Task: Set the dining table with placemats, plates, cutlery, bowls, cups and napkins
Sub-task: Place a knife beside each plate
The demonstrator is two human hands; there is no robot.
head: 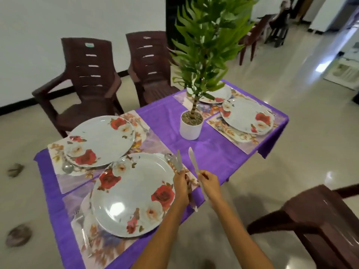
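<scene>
1. Pointing up and away toward the far side of the table, the knife in the right hand (208, 181) has its blade (193, 160) raised over the purple tablecloth (217, 150), its long axis running near-to-far with a slight lean to the left; its handle end sticks out below the fist, toward the floor.
2. The right hand's fingers are curled round the middle of that knife, gripping it clear of the table, just past the table's near right edge.
3. The left hand (181, 183) pinches a second knife (179, 162) near its middle; this blade also points far and slightly left, close to parallel with the other, its tip above the right edge of the near placemat (108, 247).
4. The two knives stand just beside each other, apart, with the left one nearer the near plate (132, 195).
5. A spoon (169, 158) lies on that placemat just left of the left hand's knife, bowl toward the far side.
6. A second flowered plate (101, 140) sits on its own mat at the far left, with a spoon bowl (68, 168) at its near edge.
7. Two more plates (246, 115) lie on mats at the far right, beyond the white pot (190, 129) of the green plant (206, 45).
8. Dark brown chairs (85, 80) stand beyond the table, and another (320, 220) is at the near right.
</scene>
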